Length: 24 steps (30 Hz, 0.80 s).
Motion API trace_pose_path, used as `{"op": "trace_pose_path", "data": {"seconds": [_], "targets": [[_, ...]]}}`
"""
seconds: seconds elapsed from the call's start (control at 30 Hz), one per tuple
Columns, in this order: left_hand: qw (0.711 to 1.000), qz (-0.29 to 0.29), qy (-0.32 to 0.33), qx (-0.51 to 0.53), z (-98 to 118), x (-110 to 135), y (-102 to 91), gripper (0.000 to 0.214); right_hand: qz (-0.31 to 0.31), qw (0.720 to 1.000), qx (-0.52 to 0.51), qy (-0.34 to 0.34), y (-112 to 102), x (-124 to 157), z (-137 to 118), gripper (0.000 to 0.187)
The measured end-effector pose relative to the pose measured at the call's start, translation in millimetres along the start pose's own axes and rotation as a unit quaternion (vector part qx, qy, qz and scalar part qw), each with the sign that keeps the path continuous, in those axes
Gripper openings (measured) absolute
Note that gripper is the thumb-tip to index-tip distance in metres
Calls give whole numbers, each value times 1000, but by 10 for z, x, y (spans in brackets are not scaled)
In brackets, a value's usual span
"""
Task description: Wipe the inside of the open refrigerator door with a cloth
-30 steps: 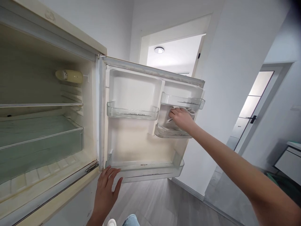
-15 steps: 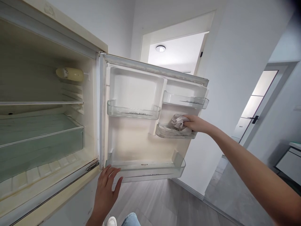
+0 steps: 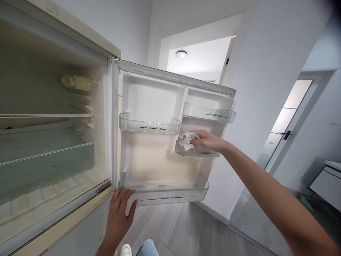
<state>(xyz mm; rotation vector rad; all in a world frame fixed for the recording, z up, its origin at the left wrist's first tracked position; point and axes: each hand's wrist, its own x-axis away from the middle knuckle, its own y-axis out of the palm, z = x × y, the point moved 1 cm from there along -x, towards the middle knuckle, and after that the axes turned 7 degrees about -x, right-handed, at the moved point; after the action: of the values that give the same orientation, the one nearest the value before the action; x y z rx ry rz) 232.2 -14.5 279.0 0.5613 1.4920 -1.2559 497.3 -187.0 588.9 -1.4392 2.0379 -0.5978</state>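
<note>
A crumpled whitish cloth (image 3: 185, 140) is pinched in my right hand (image 3: 209, 140), at the left end of the lower right door shelf (image 3: 201, 153). That clear shelf is fixed inside the open fridge door (image 3: 149, 160). My left hand (image 3: 119, 209) rests with its fingers spread at the left end of the long bottom door shelf (image 3: 170, 196), near the hinge side. Its fingertips appear to touch the shelf's edge, and nothing is held in it.
Left of the door stands the fridge compartment, with a glass shelf (image 3: 45, 116), a clear drawer (image 3: 48, 170) and a yellowed lamp cover (image 3: 77, 83). More door shelves sit higher up, at left (image 3: 150, 126) and right (image 3: 209, 113). A white wall stands behind the door.
My right hand has slid left along the lower right door shelf with the cloth, from its middle to its left end. My left hand stays at the bottom shelf.
</note>
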Motion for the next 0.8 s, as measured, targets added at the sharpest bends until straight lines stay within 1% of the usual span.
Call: {"op": "trace_pose_path", "data": {"seconds": [0.1,0.2,0.33,0.47,0.53,0.6,0.67,0.73,0.8], "targets": [[1000,-1,3,-4,-19,-2,-12,34,4,1000,26,-13,75,-6,-39,19],[1000,-4,9,-3,-45,-4,-27,35,-8,998,54,-20,62,-9,-41,17],[1000,-7,8,-1,-67,1,-37,37,-2,990,144,-6,-55,41,22,11],[1000,-8,8,1,-63,1,-30,37,33,968,246,30,-207,135,178,11],[1000,-5,9,2,-62,1,-24,37,54,959,275,48,-262,173,220,12],[1000,-5,8,3,-70,7,-21,37,103,957,269,42,-303,211,201,14],[1000,-7,11,3,-84,20,-21,38,204,954,216,27,-347,277,150,16],[1000,-10,13,3,-99,35,-23,38,323,935,143,17,-399,396,125,14],[1000,-12,13,4,-109,48,-22,38,428,902,58,-6,-461,561,167,9]]}}
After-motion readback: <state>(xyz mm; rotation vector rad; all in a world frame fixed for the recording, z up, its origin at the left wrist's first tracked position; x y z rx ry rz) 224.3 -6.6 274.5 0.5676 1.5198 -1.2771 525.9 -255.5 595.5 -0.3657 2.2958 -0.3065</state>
